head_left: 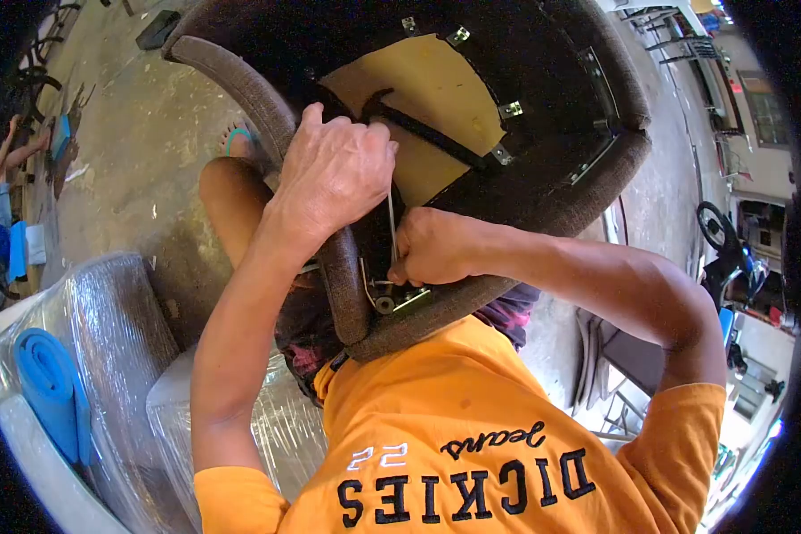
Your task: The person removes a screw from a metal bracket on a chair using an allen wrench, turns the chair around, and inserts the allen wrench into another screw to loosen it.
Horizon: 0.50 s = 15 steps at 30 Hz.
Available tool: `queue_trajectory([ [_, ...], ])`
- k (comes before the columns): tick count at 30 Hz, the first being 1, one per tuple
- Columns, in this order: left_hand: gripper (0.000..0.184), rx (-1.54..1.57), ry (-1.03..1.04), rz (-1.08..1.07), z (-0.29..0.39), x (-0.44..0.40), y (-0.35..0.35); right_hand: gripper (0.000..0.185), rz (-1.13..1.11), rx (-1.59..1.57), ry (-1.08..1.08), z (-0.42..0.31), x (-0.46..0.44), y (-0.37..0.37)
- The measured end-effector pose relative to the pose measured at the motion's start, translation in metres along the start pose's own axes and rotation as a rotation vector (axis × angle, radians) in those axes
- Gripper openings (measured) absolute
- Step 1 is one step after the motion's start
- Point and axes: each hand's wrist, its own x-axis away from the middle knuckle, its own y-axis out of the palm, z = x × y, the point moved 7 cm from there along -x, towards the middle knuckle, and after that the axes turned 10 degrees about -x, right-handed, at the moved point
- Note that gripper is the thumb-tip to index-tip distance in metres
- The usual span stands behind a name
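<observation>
A brown upholstered chair shell (543, 209) rests against my lap, its dark inside facing me. My left hand (334, 173) is closed in a fist on a screwdriver (391, 218); its thin metal shaft points down and the handle is hidden. Just below, my right hand (432, 247) is closed, fingertips pinched near the shaft's lower end; what they hold is hidden. Beside those fingertips, a metal bracket (413, 305) with a round metal piece (384, 305) sits on the shell's near edge. A black bar with a hooked end (427, 136) lies across the tan panel (454, 76).
Several small metal brackets (511, 109) line the shell's inside. Plastic-wrapped furniture (120, 311) stands at left, with a rolled blue foam sheet (49, 383) on it. Grey padded pieces (627, 356) stand at right. Another person's legs (18, 160) show at far left.
</observation>
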Motion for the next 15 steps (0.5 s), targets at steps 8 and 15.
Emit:
queue_trajectory([
  [8, 0.02, -0.086, 0.017, -0.073, 0.0, -0.004, 0.01, 0.022, -0.026, 0.004, -0.11, 0.001, -0.008, 0.007],
  [15, 0.018, 0.194, 0.039, 0.326, -0.003, 0.045, -0.083, 0.018, 0.043, 0.114, -0.19, -0.022, 0.02, 0.0],
])
